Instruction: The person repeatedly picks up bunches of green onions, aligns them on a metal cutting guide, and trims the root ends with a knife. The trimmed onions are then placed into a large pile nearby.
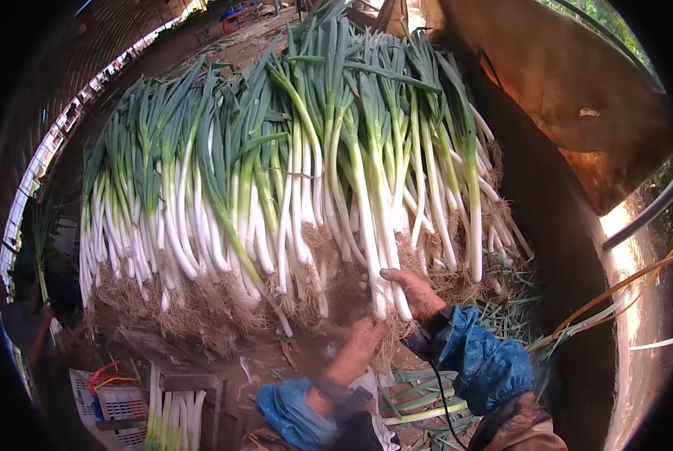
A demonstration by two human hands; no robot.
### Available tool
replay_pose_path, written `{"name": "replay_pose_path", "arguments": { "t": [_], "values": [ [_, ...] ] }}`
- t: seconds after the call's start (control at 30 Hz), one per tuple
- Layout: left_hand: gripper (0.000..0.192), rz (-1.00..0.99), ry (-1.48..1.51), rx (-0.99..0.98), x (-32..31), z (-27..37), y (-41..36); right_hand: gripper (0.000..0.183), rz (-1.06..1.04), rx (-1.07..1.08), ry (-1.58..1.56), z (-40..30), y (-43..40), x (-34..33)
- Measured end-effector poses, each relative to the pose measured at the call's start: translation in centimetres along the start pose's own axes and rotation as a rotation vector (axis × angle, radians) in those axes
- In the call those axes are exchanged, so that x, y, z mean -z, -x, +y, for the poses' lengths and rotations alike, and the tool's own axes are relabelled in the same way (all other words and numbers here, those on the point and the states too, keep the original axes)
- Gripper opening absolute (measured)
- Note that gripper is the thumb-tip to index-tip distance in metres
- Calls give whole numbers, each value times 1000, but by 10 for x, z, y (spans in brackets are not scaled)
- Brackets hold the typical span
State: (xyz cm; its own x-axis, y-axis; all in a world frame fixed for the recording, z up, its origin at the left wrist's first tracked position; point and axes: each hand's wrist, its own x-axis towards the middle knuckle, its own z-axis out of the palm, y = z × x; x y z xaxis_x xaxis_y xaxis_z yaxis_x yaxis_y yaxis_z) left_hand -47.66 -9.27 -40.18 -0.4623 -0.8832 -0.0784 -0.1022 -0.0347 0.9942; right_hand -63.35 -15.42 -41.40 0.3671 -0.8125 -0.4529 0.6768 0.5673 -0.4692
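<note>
A broad heap of long green onions (238, 194) lies before me, green leaves at the far side and white stems with brown roots toward me. My right hand (418, 292) grips several held green onions (369, 242) low on their white stems, thumb laid across the front. Close to their root ends, my left hand (368, 334) holds the same stems from below and the left; its fingers are partly hidden behind them. The leaves of these onions still rest on the heap. Blue sleeve covers (483, 355) are on both forearms.
At lower left stands a white plastic crate (121, 409), beside a wooden frame (215, 411) with trimmed onions (173, 420). Another person's hand (46, 312) holds onions at far left. A black cord (443, 394) hangs by my right arm. Cut leaves (421, 389) litter the ground.
</note>
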Motion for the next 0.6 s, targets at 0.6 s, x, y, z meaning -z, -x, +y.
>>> {"name": "replay_pose_path", "arguments": {
  "t": [0.6],
  "values": [
    [52,-490,205,127,-64,50,1,46,40,-122,342,-56,202,-58]
  ]
}}
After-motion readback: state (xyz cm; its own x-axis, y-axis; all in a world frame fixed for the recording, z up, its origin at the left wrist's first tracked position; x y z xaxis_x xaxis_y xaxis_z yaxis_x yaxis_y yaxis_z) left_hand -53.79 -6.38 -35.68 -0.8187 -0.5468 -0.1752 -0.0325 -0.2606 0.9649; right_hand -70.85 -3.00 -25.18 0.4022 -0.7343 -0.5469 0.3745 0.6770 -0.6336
